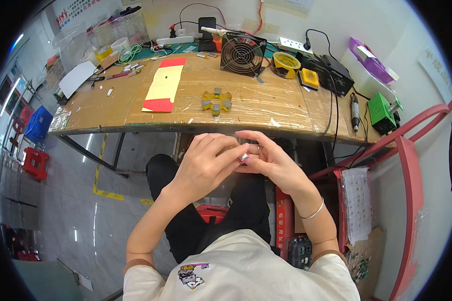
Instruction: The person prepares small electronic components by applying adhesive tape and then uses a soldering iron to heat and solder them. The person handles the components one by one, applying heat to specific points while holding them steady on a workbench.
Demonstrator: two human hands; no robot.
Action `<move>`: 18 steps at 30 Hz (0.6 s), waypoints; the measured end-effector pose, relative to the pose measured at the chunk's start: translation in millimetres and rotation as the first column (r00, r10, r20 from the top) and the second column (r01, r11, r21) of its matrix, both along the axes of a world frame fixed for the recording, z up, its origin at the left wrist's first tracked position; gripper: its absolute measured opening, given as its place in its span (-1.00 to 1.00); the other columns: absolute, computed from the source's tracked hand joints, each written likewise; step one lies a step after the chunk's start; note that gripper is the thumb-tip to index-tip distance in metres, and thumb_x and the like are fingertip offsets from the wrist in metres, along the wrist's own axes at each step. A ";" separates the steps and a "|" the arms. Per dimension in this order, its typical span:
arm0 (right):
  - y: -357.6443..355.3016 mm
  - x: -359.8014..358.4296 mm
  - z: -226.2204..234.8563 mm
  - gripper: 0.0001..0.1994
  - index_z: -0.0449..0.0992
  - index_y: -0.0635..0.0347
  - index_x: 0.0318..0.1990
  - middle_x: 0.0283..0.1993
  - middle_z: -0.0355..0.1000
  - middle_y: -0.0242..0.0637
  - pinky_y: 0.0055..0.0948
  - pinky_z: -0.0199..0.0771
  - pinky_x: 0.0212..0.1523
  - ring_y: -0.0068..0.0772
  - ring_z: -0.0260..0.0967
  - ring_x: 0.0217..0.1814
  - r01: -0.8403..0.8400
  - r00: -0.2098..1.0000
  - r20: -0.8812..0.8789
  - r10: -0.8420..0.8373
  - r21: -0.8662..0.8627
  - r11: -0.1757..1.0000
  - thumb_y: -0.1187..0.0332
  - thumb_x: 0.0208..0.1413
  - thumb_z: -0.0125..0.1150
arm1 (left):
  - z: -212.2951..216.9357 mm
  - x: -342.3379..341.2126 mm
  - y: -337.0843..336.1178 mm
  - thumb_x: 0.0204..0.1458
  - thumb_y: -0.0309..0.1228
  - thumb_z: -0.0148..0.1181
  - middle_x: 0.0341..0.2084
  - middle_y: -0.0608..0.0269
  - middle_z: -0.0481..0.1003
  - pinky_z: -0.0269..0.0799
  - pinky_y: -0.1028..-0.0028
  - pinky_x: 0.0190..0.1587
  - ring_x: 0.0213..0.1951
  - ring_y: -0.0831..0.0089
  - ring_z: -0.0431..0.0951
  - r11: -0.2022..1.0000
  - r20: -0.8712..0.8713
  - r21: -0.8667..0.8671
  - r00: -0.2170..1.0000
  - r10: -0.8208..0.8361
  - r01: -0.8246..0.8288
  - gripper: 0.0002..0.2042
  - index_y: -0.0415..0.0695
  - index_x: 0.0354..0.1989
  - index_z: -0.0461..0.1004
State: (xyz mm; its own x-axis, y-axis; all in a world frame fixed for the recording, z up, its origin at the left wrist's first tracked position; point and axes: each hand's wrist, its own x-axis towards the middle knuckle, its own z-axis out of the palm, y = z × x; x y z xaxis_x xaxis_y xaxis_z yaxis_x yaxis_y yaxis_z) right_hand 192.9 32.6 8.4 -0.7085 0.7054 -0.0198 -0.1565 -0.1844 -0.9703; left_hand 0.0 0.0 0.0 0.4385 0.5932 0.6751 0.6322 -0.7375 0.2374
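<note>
My left hand (204,163) and my right hand (274,161) meet above my lap, just off the table's front edge. Between their fingertips is a small silvery-white piece (244,156), too small to name its kind. The fingers of my left hand pinch it from the left. My right hand curls around its other side, thumb close against it, and its inner fingers are partly hidden. Beyond the hands, a ring of small yellow and grey blocks (216,111) rests on the table. A yellow card with red ends (163,85) lies to its left.
A brown work table (120,103) spans the front. At its back stand a black fan (242,52), a tape roll (285,65) and a black box (334,75). Rightward are a pen-shaped tool (355,113) and a green device (382,113). A red metal frame (412,175) rises at right.
</note>
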 end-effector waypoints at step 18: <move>116.3 -21.0 -42.6 -0.69 0.49 0.22 -0.17 0.01 0.27 -0.15 -0.33 0.34 -0.06 -0.20 0.31 -0.08 0.259 0.637 0.154 -0.755 0.880 0.398 0.53 -0.16 0.30 | -13.9 -83.0 161.1 -0.21 -0.42 0.32 -0.39 0.26 0.47 0.26 0.35 -0.07 -0.24 0.29 0.45 0.971 -0.043 -0.237 0.999 0.018 -0.027 -0.79 -0.14 -0.35 0.52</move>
